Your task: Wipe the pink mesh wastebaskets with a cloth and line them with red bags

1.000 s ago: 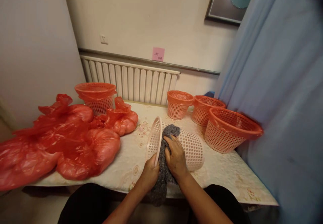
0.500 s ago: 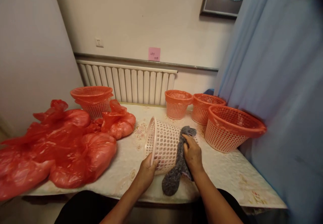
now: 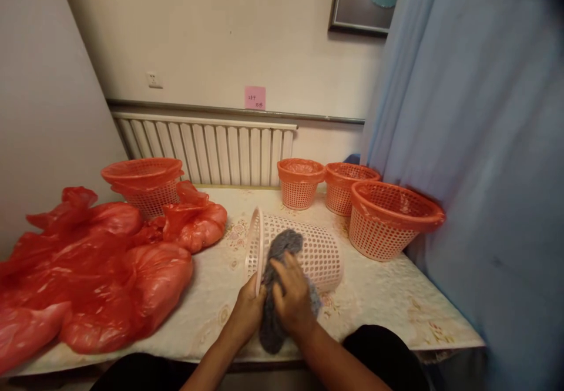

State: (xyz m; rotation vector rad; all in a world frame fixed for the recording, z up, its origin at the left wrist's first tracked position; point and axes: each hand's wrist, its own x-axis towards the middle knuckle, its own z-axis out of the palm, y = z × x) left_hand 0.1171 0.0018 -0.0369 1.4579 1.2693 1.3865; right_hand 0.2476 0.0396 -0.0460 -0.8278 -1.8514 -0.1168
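A pale pink perforated plastic basket [image 3: 324, 256] lies on its side on the table, its mouth toward the left. My left hand [image 3: 247, 312] is closed on the near part of its rim. Under my right hand [image 3: 293, 297] a dark grey cloth [image 3: 286, 241] is pressed against the basket's side, close to the rim. The fingers of that hand are bent over the cloth, which hangs down in front between my two hands. The basket's inside is mostly hidden.
Several full red plastic bags [image 3: 110, 279] fill the table's left side. Behind them stands a red-lined basket [image 3: 154, 197]. Three more lined baskets [image 3: 379, 238] stand at the back right beside a blue curtain [image 3: 476, 174]. A radiator [image 3: 207, 150] runs along the wall.
My right hand has slid left with the cloth, from near the basket's base to near its rim. My left hand still holds the rim. The view has turned slightly right.
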